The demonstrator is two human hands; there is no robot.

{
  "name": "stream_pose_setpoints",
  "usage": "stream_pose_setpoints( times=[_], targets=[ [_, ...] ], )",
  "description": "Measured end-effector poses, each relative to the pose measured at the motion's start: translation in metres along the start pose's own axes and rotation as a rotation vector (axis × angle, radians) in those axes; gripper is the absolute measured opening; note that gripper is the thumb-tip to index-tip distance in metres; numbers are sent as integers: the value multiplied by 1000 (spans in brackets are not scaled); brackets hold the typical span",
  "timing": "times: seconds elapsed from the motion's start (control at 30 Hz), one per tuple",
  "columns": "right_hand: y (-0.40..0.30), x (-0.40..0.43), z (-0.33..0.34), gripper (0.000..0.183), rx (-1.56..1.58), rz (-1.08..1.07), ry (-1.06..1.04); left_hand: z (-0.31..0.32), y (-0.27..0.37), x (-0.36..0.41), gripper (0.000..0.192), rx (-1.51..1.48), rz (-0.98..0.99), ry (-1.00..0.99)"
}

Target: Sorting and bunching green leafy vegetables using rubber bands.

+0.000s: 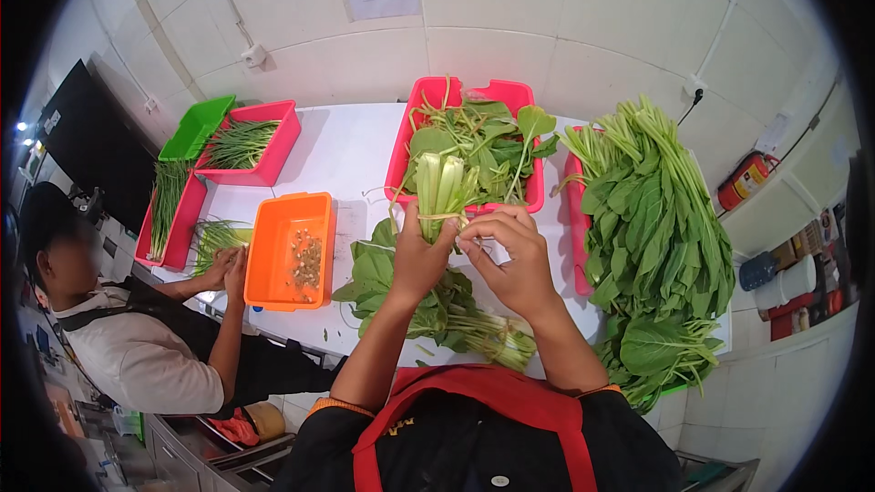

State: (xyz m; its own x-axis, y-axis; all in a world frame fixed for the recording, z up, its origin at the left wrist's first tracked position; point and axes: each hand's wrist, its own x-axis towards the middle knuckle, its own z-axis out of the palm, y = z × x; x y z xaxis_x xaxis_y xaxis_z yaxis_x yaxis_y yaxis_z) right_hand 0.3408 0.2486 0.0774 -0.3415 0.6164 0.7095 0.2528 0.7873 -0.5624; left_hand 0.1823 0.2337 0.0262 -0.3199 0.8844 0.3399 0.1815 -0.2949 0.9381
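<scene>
My left hand (425,256) grips a bunch of leafy greens (437,188) by its pale stalks, cut ends upward. A thin tie circles the stalks. My right hand (509,256) is beside it, thumb and forefinger pinched together close to the tie; whether they hold its end cannot be told. Behind the bunch stands a pink basin (533,181) of loose leaves and stems. Under my forearms lies another bunch of greens (506,345), its stalks bound, with more leaves (376,273) to its left.
At the right, a large pile of leafy greens (649,239) lies over a pink tray (577,219). An orange basin (328,239) holds small root trimmings. Pink trays (290,126) with thin green stalks and a green tray (205,116) stand farther left. A co-worker (150,348) handles green stalks there.
</scene>
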Motion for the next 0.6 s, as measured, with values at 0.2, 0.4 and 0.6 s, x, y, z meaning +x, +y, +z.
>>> stream_pose_setpoints(
  times=[0.2,0.4,0.6],
  targets=[
    [-2,0,1,15,85,-52,84,-5,-3,-1,32,2,86,-4],
    [5,-4,4,17,97,131,-41,-18,-5,2,43,-368,-158,-51],
    [28,7,0,15,-172,65,147,-24,-2,-3,49,-452,-139,-182]
  ],
)
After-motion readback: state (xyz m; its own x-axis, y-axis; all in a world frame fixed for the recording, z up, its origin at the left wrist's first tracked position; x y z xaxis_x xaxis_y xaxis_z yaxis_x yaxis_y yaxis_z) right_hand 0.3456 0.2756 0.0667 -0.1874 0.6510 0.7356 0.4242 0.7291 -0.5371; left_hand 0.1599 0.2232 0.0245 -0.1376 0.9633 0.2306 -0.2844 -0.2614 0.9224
